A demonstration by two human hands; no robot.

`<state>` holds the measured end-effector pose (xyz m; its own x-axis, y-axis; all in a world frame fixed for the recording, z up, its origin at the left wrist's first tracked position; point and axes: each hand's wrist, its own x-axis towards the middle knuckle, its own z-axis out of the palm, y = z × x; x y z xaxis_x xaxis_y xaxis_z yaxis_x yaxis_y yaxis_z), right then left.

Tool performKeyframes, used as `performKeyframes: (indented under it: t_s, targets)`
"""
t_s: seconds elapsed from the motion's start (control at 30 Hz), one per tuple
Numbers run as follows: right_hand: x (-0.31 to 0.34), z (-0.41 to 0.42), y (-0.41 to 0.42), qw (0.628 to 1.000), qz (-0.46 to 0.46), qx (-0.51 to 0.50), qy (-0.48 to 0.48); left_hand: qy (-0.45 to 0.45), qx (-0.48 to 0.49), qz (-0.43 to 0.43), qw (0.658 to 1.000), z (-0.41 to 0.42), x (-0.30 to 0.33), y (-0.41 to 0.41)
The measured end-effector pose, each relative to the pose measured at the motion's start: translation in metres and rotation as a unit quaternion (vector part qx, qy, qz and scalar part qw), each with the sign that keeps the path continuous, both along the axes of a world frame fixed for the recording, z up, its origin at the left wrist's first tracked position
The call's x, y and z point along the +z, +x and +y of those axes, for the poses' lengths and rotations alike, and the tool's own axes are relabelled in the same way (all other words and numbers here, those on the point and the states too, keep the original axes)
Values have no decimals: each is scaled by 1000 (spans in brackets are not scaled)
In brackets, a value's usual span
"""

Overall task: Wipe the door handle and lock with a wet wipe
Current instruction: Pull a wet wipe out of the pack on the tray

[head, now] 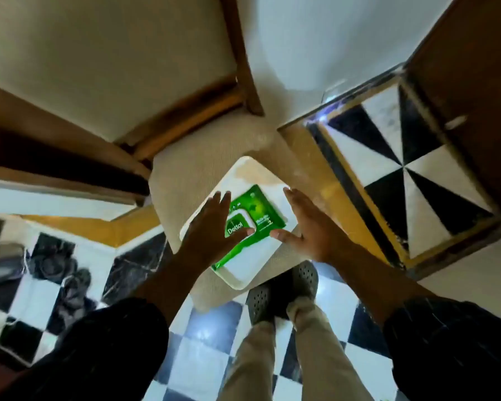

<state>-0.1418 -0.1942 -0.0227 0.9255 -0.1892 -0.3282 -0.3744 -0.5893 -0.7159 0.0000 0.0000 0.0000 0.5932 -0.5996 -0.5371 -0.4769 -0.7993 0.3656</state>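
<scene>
A green pack of wet wipes (258,212) with a white lid lies on a white tray (252,175), which rests on a beige upholstered stool (191,172). My left hand (211,227) hovers over the pack's left part with fingers spread, its thumb near the lid. My right hand (307,224) is spread out just right of the pack, thumb tip close to its edge. Neither hand holds anything. A brown wooden door (475,82) stands at the upper right; its handle (456,122) shows only as a small blurred metal shape, and no lock is visible.
A wooden chair with a beige seat (99,68) fills the upper left. The floor is black-and-white checkered tile (206,351). My legs and dark perforated shoes (275,296) are below the stool. Dark shoes or clothes (67,282) lie at the left.
</scene>
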Motion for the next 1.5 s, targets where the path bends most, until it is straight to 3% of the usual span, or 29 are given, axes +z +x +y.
performKeyframes:
  t_s: [0.23,0.43,0.6,0.83,0.93,1.03,1.1,1.3,1.4,1.5]
  targets:
    - [-71,20,23,999,20,45,6,25,-141,-65,988,4,-80,6]
    - [-88,39,26,969,64,173,-164,21,-208,-91,974,5,-93,8]
    - [-96,43,28,956,94,199,-193,50,-267,-65,960,7,-88,22]
    - [-95,43,31,945,102,218,-220,-19,-199,-71,977,8,-67,40]
    - [-85,46,37,960,89,166,-209,-66,-94,-113,987,8,-63,56]
    - [-74,59,51,980,-16,47,-191,-71,9,-118,990,15,-63,73]
    - [-71,79,62,982,-62,10,-179,-68,28,-98,993,18,-66,74]
    - [-71,112,74,980,-5,-3,-201,-103,53,-86,989,23,-68,60]
    - [-72,110,75,978,-24,7,-207,-108,56,-94,988,24,-69,59]
    - [-73,98,80,979,-59,-162,-108,-119,59,-101,986,29,-72,59]
